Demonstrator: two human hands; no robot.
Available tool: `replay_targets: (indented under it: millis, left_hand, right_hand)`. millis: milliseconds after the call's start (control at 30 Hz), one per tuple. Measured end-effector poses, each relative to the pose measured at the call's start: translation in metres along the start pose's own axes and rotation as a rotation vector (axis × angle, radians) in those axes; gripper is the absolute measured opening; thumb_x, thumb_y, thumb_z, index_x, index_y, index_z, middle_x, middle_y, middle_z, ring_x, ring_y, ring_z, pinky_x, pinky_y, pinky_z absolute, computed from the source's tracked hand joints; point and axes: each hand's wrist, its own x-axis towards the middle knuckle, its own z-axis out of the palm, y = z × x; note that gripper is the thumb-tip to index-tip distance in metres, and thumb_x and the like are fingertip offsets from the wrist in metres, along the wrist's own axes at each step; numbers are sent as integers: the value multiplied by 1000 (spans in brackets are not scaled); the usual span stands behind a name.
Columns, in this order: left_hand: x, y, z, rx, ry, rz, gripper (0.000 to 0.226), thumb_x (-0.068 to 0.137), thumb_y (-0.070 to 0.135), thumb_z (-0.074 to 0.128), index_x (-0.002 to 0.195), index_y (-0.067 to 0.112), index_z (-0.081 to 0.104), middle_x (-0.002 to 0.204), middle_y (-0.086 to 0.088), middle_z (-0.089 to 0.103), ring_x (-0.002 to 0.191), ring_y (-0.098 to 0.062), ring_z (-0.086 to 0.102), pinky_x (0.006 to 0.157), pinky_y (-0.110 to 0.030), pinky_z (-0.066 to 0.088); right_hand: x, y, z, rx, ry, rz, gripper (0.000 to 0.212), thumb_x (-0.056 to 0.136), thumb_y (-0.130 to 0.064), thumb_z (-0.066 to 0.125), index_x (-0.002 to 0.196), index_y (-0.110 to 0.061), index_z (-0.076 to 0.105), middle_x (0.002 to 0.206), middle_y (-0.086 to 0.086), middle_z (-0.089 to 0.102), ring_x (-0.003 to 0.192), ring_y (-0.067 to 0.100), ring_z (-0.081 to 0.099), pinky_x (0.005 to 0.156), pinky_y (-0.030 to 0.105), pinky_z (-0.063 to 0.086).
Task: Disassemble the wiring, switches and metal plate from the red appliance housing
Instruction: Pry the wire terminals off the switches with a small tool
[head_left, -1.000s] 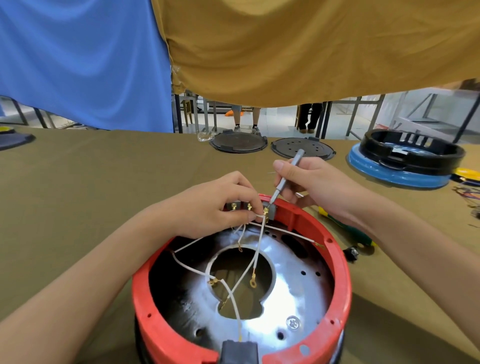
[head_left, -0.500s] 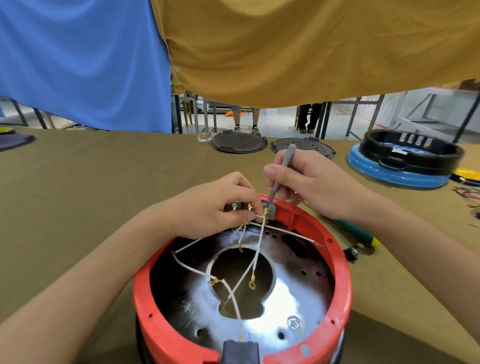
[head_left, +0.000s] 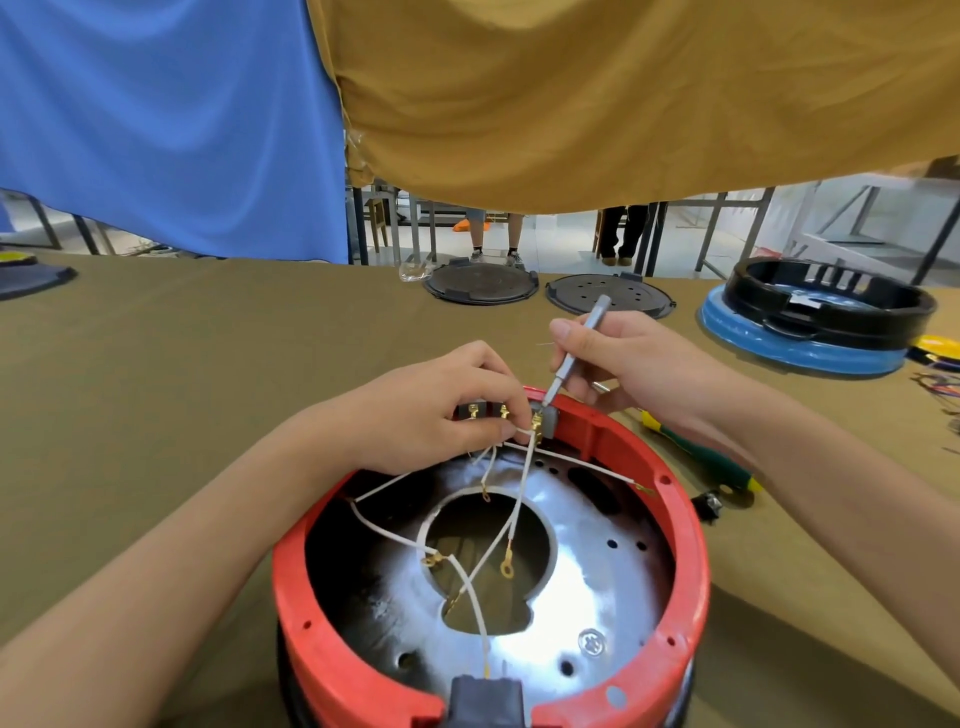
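Round red housing (head_left: 691, 551) on the olive cloth surface (head_left: 208, 389), open side up, with a shiny perforated metal plate (head_left: 587, 561) and loose white wires (head_left: 524, 483) inside. Left hand (head_left: 436, 410) pinches wires at the far-rim switch (head_left: 543, 418); right hand (head_left: 623, 358) grips a slim grey screwdriver (head_left: 574, 348), tip on that switch.

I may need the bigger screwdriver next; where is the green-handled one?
The green-handled screwdriver lies on the table, right of the red housing, under the right hand's forearm.

Blue cloth (head_left: 166, 119), mustard cloth (head_left: 623, 93), two black discs (head_left: 480, 283), blue-and-black ring (head_left: 810, 322), green-yellow screwdriver (head_left: 696, 460)
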Motion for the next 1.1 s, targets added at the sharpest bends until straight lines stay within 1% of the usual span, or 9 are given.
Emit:
replay_targets:
  millis: [133,200,333,467,600,733,833,900,1100]
  left_hand:
    - [-1,0,0,-6,-6,1,11,97,32,58,98,41,64,115,21,45,100,-1,52,91,-27,44]
    - [-1,0,0,-7,-1,6,13,97,31,59,95,43,63,115,20,46,98,-1,52,91,-26,44]
    - [-1,2,-1,-3,5,6,14,97,31,59,94,45,62,115,19,45,97,-1,52,91,-27,44]
    - [-2,1,0,-5,14,-2,9,96,33,60,100,41,64,115,17,47,99,-6,54,92,-29,44]
    - [-2,-1,0,1,87,8,12,93,30,66,103,34,62,109,12,52,96,-4,55,89,-25,43]
    - [-2,-1,-1,32,196,9,17,84,30,74,91,31,59,103,10,58,96,-8,58,85,-30,47]
    - [-4,0,-1,60,233,-21,16,81,36,76,76,33,61,112,15,56,106,-5,57,95,-33,47]
    - [-4,1,-1,121,236,-31,17,81,42,75,71,36,63,113,19,56,104,0,56,94,-32,48]
    - [-8,-4,-3,91,208,-46,7,82,44,74,81,37,72,115,22,56,105,6,53,97,-24,43]
  right_hand:
    - [-2,3,3,108,-31,49,37,98,-48,51,81,-18,64,64,-2,59,62,11,52,65,27,47]
    - [-4,2,4,54,-24,7,38,98,-48,50,83,-16,65,65,-2,61,64,13,53,67,28,48]
    - [-6,-5,3,-28,15,-99,40,98,-47,50,85,-12,66,64,-2,63,61,10,56,59,16,51]
    - [-7,-9,-3,92,85,-98,37,99,-42,51,82,-12,66,60,-1,60,57,11,56,61,23,56]
    - [-9,-10,0,87,81,-159,32,99,-35,54,82,-11,65,62,0,62,59,13,59,65,26,59]
    - [-9,-3,16,-11,130,-270,24,99,-22,57,87,-1,61,68,2,66,63,11,65,63,23,55]
    - [-10,2,22,-24,195,-339,26,99,-25,57,88,-1,60,70,5,66,65,10,66,65,24,54]
    - [-11,3,23,-42,208,-370,25,99,-27,57,89,-5,61,73,4,67,67,10,67,67,24,55]
    - [-13,1,25,-161,179,-396,23,97,-35,56,89,-14,60,78,2,69,73,10,70,68,27,57]
